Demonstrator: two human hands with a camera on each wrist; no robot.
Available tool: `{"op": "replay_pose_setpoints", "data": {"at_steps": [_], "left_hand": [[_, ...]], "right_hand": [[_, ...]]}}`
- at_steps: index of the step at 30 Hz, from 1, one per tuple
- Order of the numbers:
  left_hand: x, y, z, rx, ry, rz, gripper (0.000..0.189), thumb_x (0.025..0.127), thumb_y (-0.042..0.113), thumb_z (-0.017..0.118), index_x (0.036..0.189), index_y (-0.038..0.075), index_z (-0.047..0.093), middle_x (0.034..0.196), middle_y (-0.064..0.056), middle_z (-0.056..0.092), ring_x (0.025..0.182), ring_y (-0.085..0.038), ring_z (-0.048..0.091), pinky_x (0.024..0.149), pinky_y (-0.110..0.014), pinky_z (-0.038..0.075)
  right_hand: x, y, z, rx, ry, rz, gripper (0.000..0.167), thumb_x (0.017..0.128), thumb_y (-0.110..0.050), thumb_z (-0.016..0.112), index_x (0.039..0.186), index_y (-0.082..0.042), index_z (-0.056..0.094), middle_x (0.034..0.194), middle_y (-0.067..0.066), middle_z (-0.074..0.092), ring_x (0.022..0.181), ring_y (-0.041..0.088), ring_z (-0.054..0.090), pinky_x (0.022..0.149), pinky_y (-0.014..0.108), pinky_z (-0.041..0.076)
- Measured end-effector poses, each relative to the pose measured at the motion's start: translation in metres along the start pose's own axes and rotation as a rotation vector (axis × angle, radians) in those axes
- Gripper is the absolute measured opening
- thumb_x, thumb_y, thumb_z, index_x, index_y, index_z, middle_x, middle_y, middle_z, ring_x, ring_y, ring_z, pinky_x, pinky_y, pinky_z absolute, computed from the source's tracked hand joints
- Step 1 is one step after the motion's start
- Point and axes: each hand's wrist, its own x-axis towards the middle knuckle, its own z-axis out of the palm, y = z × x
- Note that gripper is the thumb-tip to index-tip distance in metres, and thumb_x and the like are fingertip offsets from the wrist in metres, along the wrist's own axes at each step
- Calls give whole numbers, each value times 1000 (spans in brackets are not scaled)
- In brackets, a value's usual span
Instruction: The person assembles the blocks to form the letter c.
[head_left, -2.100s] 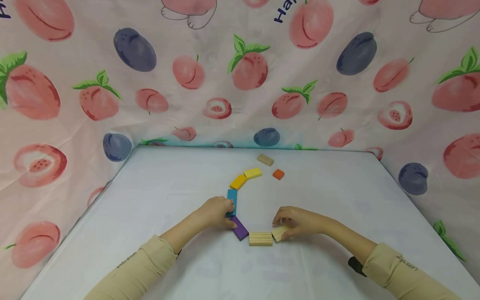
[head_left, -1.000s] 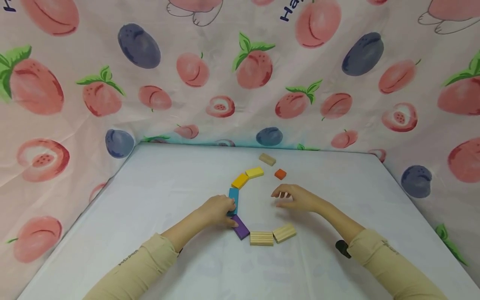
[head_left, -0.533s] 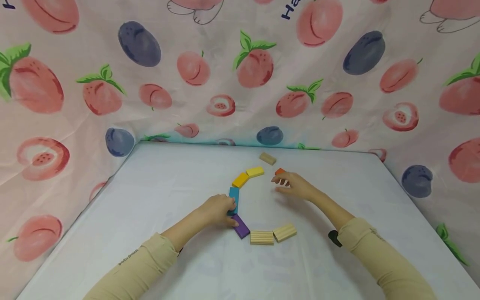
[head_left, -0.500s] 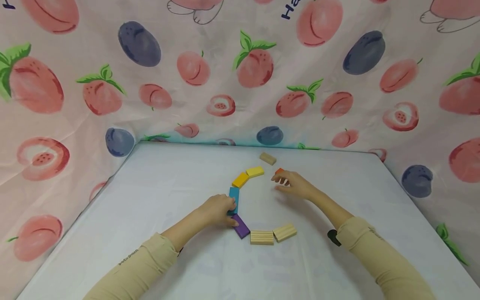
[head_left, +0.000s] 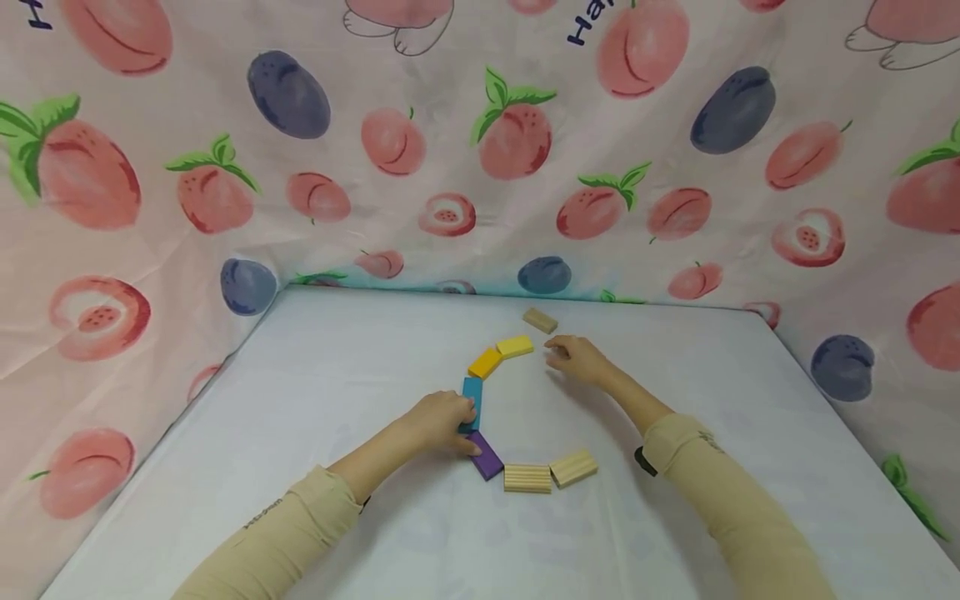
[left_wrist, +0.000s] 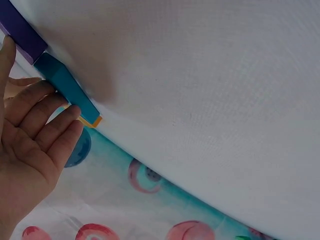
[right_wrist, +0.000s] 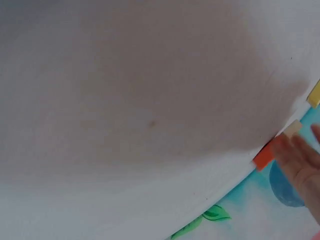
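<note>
My left hand (head_left: 435, 421) lies beside the arc of wooden blocks, its fingers against a blue block (head_left: 472, 390) and its thumb on a purple block (head_left: 487, 458). In the left wrist view the fingers are nearly straight along the side of the blue block (left_wrist: 67, 82). Farther back, my right hand (head_left: 579, 360) reaches over an orange block, which it hides in the head view. The right wrist view shows the fingertips overlapping that orange block (right_wrist: 265, 154), with the fingers fairly straight. An amber block (head_left: 486, 363) and a yellow block (head_left: 515, 346) continue the arc.
A ridged plain wood block (head_left: 527, 478) and another plain one (head_left: 574, 467) form the near end of the arc. One more plain block (head_left: 540, 320) lies toward the back of the white table (head_left: 337, 358). A fruit-printed cloth (head_left: 450, 150) rises behind it.
My right hand has left the plain block at the arc's near right end and moved back to the orange block, now covering it. My left hand stays at the blue and purple blocks.
</note>
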Motion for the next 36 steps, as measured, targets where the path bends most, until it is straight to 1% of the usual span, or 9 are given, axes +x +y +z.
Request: {"op": "replay_pose_setpoints", "data": {"at_steps": [3, 6, 13, 20, 29, 32, 34, 35, 36], "left_hand": [[0, 0, 1, 5, -2, -4, 45, 75, 41, 77, 62, 16, 41, 65, 6, 33, 64, -9, 32, 57, -20, 23], [1, -1, 1, -6, 1, -8, 48, 75, 41, 77, 61, 16, 39, 65, 5, 31, 63, -10, 31, 57, -21, 23], [1, -2, 1, -3, -3, -13, 50, 75, 41, 77, 61, 16, 37, 63, 5, 30, 64, -10, 32, 57, -21, 23], [3, -3, 2, 5, -6, -15, 50, 75, 42, 77, 59, 16, 37, 62, 5, 31, 62, -10, 32, 56, -21, 23], [3, -2, 1, 5, -18, -30, 49, 75, 42, 77, 60, 16, 38, 63, 6, 32, 62, -10, 31, 56, -21, 22], [3, -2, 2, 3, -16, -30, 49, 75, 42, 77, 60, 16, 39, 63, 5, 31, 63, -10, 32, 56, -21, 22], [3, -2, 2, 1, -17, -31, 48, 75, 42, 77, 60, 16, 39, 63, 5, 31, 63, -10, 32, 56, -21, 22], [3, -2, 2, 0, -17, -33, 48, 75, 42, 77, 60, 16, 39, 63, 5, 31, 63, -10, 32, 56, -21, 22], [3, -2, 2, 1, -17, -34, 48, 75, 42, 77, 60, 16, 39, 63, 5, 31, 63, -10, 32, 56, -21, 23]], "right_hand": [[4, 4, -1, 5, 50, 75, 40, 90, -10, 59, 124, 11, 53, 128, 32, 52, 120, 45, 48, 100, 54, 40], [11, 9, -3, 2, 58, 112, 42, 91, -10, 58, 126, 11, 51, 131, 33, 48, 123, 47, 45, 101, 55, 38], [23, 20, -6, -28, 67, 107, 37, 90, -8, 57, 123, 10, 53, 128, 32, 52, 118, 47, 49, 100, 54, 40], [33, 18, -6, -6, 61, 148, 34, 91, -9, 57, 120, 7, 54, 131, 32, 49, 121, 48, 46, 102, 55, 37], [52, 25, -7, -30, 28, 226, 54, 91, -13, 56, 137, 9, 38, 135, 32, 44, 125, 45, 43, 104, 52, 36], [73, 44, -1, -18, -25, 307, 60, 90, -16, 57, 141, 5, 34, 139, 30, 43, 126, 44, 43, 104, 54, 36], [96, 81, 14, -27, -21, 321, 64, 89, -25, 60, 142, 1, 35, 138, 26, 46, 121, 42, 48, 96, 57, 41], [104, 92, 19, -36, -33, 341, 67, 88, -27, 62, 143, -1, 34, 138, 25, 47, 120, 41, 49, 94, 58, 42], [112, 107, 27, -68, -12, 332, 67, 86, -30, 62, 142, -2, 36, 135, 24, 50, 116, 40, 52, 88, 57, 44]]}}
